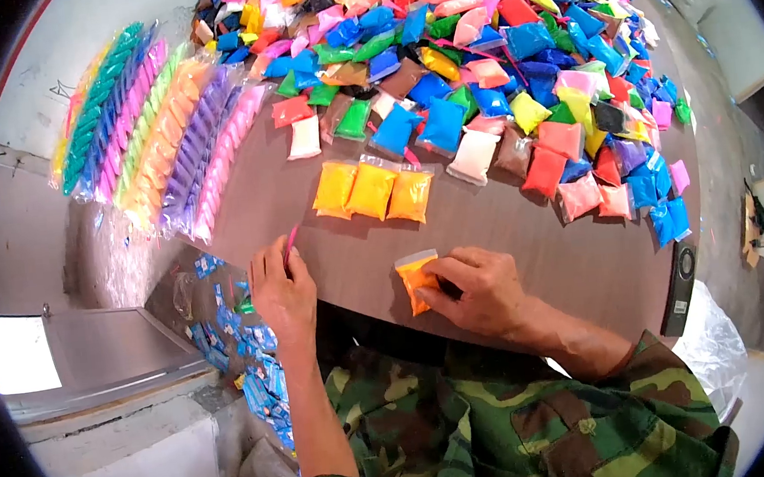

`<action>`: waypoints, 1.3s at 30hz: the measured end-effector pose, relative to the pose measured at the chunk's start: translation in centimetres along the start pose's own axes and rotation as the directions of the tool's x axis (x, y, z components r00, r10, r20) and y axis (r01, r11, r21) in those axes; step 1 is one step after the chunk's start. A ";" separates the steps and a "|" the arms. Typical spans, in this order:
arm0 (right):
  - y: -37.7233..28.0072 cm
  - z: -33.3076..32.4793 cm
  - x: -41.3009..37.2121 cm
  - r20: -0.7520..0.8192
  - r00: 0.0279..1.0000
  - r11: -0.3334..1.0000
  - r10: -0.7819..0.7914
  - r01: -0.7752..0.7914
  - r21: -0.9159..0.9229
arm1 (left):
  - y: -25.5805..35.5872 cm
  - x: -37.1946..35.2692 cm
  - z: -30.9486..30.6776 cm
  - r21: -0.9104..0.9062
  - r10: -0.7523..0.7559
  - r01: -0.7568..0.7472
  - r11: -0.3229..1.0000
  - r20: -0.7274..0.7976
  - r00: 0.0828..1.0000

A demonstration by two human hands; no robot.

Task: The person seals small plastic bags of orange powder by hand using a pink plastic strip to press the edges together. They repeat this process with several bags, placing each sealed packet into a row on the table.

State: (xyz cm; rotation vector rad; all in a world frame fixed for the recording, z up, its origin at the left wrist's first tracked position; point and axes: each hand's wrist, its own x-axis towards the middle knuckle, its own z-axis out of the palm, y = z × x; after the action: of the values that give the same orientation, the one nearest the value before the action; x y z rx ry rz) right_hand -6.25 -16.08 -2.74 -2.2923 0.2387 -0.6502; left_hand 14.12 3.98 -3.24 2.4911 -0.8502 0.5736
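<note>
Head view: right hand [487,295] on orange packet [413,278]

- The fingers of the right hand [482,293] cover one side of the orange packet [414,278].
- The pink stick [291,242] disappears at its lower end into the closed left hand [282,293].
- The heap of coloured packets [474,49] runs off the top edge.
- The label on the black device [683,289] is too small to read.

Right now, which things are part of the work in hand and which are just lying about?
In hand: orange packet under right hand; pink stick in left hand; row of yellow packets nearby.
Lying about: mixed packet pile; packet strips; black device.
</note>
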 end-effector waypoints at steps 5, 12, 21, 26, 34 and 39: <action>0.5 0.1 0.1 -0.088 0.996 0.993 0.034 -0.024 0.115 | 3.1 -0.9 -2.1 0.195 0.188 -0.177 0.965 -0.041 0.981; 0.1 -0.2 0.1 -0.069 0.994 0.933 -0.090 0.108 0.343 | 10.6 -5.6 -3.2 -0.645 -0.232 0.522 0.558 0.482 0.845; -0.5 -1.2 0.0 0.248 0.955 0.699 0.160 -0.287 0.655 | 12.1 -6.0 -4.4 -0.577 -0.107 0.306 0.757 0.352 0.930; 0.4 -0.8 -0.3 0.320 0.931 0.530 0.175 -0.363 0.766 | 13.2 -6.4 -4.1 -0.658 -0.164 0.438 0.613 0.436 0.885; 0.8 -0.7 -0.1 0.404 0.900 0.347 0.162 -0.435 0.831 | 11.9 -7.1 -3.2 -0.710 -0.185 0.577 0.404 0.554 0.812; 0.8 -0.5 0.0 0.431 0.887 0.394 0.163 -0.459 0.796 | 11.1 -7.5 -3.4 -0.648 -0.187 0.509 0.566 0.500 0.845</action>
State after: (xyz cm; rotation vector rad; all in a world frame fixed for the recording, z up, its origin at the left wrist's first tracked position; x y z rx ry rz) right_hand -6.48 -16.99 -2.97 -1.1982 0.1322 -0.1263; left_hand 0.68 1.33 -1.27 1.8618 -0.5055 -0.3954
